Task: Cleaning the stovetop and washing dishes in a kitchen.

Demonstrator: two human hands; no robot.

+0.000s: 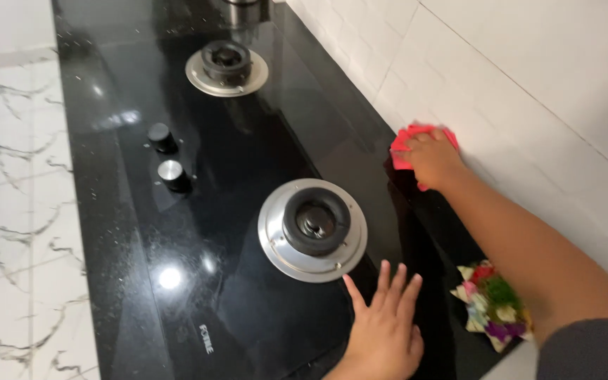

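My right hand point(434, 158) presses a pink-red cloth point(404, 141) against the foot of the white tiled wall point(501, 77), at the back edge of the black counter. My left hand point(386, 320) lies flat with fingers spread on the black glass hob point(198, 232), just below the near burner point(313, 229). The cloth is partly hidden under my fingers.
A second burner point(226, 67) sits farther along the hob. Two knobs, one black point(160, 137) and one silver-topped point(172, 173), stand left of the burners. A small tray of coloured flowers point(490, 309) rests by my right forearm. White marble floor point(8, 211) lies at the left.
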